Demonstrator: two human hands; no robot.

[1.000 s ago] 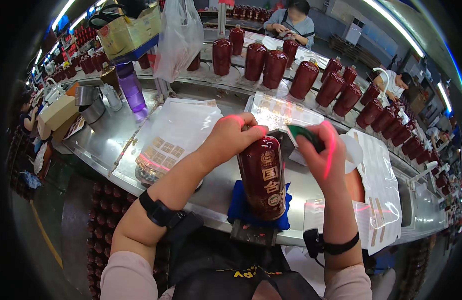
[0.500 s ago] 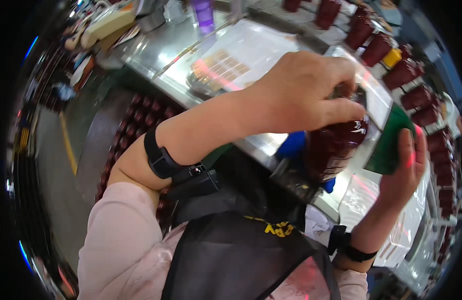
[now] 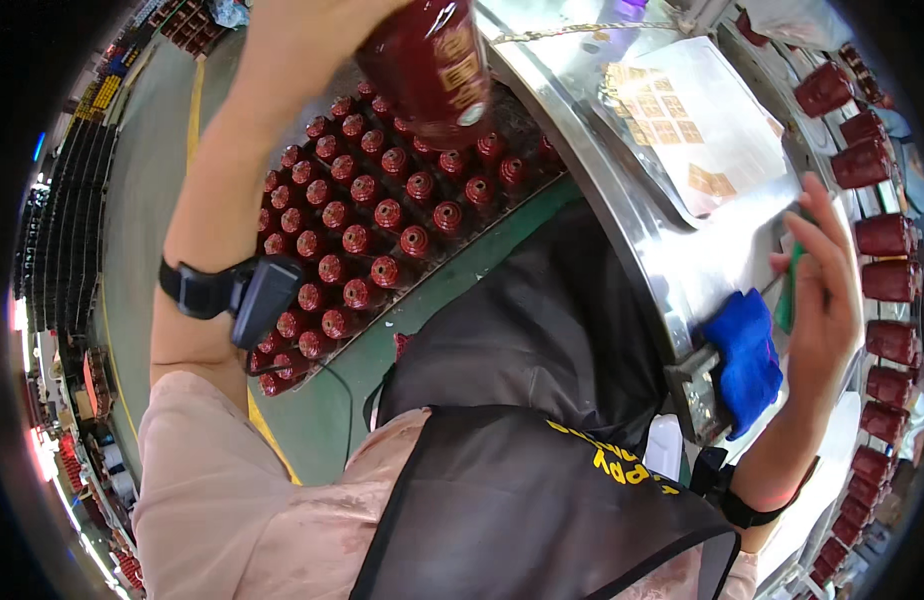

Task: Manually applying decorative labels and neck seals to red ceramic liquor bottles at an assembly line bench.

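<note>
- I see the left hand (image 3: 322, 35) at the upper edge, wrapped about the upper part of a dark red bottle (image 3: 432, 75); its fingertips are cut off from my view.
- That bottle hangs tilted, gold lettering showing, over the near end of a packed block of red-capped bottles (image 3: 388, 213), well apart from the right hand.
- The right hand (image 3: 820, 285) is half curled, a green flat piece (image 3: 789, 292) held between thumb and fingers, above the tabletop.
- The tabletop (image 3: 672, 270) is bare shiny metal with a curved front edge; a blue cloth (image 3: 747, 360) lies on a bracket at that edge.
- Beyond it I make out a white sheet (image 3: 732, 130) bearing gold labels.
- The floor (image 3: 154, 190) is grey-green with a yellow line (image 3: 195, 110); black stacks (image 3: 67, 220) stand far left.
- My count: one bottle in hand, one green piece, one cloth; over thirty bottles in the block, at least ten in the far row (image 3: 890, 280).
</note>
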